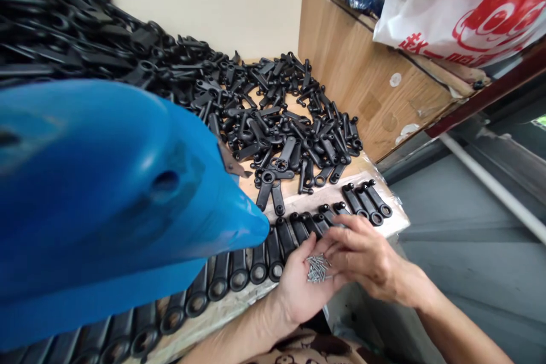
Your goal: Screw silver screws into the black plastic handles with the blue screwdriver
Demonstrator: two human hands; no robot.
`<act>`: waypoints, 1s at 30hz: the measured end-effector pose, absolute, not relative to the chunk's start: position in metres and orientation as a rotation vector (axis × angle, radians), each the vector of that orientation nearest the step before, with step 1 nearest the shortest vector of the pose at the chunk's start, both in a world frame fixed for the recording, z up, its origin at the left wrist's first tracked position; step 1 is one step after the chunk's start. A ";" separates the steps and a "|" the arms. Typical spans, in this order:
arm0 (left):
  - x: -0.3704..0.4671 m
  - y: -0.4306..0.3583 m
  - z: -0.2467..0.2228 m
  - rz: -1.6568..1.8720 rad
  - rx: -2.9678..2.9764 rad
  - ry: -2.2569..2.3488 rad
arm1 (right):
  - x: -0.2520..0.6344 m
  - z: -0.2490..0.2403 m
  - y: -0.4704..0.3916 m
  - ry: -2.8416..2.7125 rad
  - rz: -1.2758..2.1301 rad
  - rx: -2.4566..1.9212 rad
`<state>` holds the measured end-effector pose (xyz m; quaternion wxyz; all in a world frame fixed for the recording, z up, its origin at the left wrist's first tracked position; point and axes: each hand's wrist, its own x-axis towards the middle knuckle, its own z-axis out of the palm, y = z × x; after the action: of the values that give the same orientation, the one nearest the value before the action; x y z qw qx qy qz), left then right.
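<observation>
My left hand [296,290] lies palm up and cupped, holding a small heap of thin silvery screws [318,269]. Over its fingers is my right hand [367,259], bent inward with its fingers drawn together; whatever its fingertips grip is hidden. Just beyond both hands runs a row of black plastic crank handles [285,236], laid side by side along the table edge with their ring ends toward me. Three more crank handles [367,203] lie at the right end of that row, past my right fingers.
A big blue machine housing [128,182] fills the left foreground and hides part of the row. Behind it, loose black handles [273,108] are heaped across the table. A wooden panel [362,79] borders the right side, with a white plastic bag [460,5] above.
</observation>
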<state>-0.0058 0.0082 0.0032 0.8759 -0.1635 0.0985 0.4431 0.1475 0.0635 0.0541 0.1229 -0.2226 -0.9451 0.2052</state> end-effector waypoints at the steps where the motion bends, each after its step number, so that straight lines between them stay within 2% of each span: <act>1: -0.005 0.008 0.003 0.923 -0.337 0.196 | 0.148 0.053 0.058 -2.795 0.615 -0.682; 8: -0.002 0.009 0.000 0.896 -0.327 0.190 | 0.146 0.042 0.046 -2.812 0.485 -0.770; 17: -0.003 0.008 -0.001 0.873 -0.468 0.263 | 0.142 0.031 0.043 -2.831 0.222 -0.642; 30: -0.004 0.012 0.003 0.911 -0.422 0.339 | 0.137 0.034 0.052 -2.805 0.338 -0.667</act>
<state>-0.0035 0.0122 0.0033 0.8629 -0.2012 0.1618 0.4344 0.1372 0.0525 0.0343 0.1190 -0.2282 -0.9594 0.1155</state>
